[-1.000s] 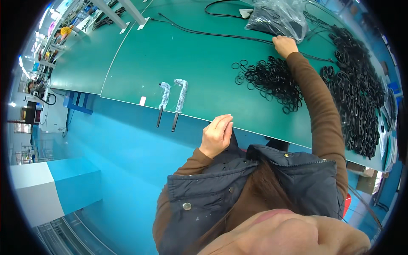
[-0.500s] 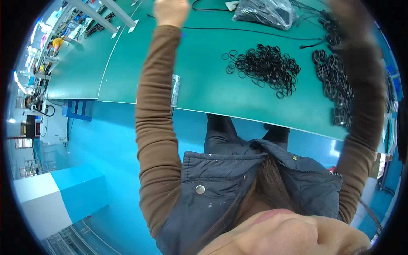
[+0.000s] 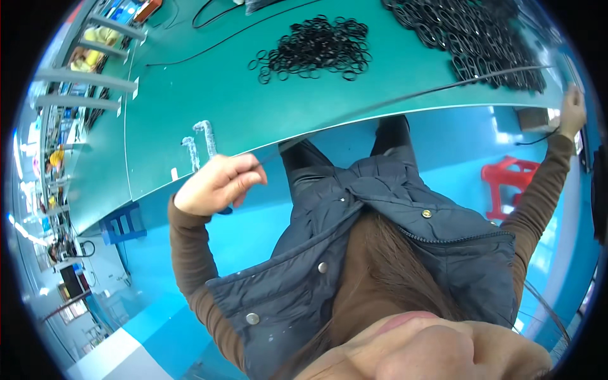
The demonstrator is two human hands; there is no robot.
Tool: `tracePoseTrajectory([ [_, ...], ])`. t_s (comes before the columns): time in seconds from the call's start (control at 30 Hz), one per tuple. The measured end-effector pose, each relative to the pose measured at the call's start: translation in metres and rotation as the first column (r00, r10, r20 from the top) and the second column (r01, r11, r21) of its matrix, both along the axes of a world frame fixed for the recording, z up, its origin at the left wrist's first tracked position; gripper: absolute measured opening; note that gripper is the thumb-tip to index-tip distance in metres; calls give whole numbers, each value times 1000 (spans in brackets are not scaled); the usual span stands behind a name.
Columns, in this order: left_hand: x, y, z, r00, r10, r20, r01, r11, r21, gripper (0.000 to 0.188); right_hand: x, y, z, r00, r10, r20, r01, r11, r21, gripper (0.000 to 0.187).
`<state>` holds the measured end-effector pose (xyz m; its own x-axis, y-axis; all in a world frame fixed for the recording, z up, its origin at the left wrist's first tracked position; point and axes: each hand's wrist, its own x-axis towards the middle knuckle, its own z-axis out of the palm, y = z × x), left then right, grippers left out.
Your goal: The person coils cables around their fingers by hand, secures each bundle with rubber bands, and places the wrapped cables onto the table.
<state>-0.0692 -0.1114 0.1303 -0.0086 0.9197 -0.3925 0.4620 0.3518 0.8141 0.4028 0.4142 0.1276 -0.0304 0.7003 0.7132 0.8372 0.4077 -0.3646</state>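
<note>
Foreground, left of centre: I see the left hand (image 3: 218, 183) pinching a black cable (image 3: 437, 90), newly drawn slantwise toward the right edge, so handling seems centred on this length. There, the right hand (image 3: 572, 113) blurs; its grip I cannot tell. Beyond, on the worktop (image 3: 177, 95), black rings (image 3: 323, 50) lie upper centre, farther left in frame than earlier.
</note>
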Motion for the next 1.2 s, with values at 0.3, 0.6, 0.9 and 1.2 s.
tracePoseTrajectory([
  [0.3,74,38,-44,602,-8,798,-293,928,231,33,-172,-235,-30,405,914,-18,-912,402,-82,41],
  [0.6,94,57,-57,258,-117,959,-382,899,212,42,-266,-305,-91,40,807,-590,-986,-65,-155,13],
  [0.9,59,74,-58,300,-181,937,-611,717,334,46,-276,-303,-156,-4,924,-382,-941,-133,-312,12],
  [1.2,53,88,-110,832,35,554,-307,860,407,46,-283,-267,-71,-63,942,-331,-949,-159,-271,9],
])
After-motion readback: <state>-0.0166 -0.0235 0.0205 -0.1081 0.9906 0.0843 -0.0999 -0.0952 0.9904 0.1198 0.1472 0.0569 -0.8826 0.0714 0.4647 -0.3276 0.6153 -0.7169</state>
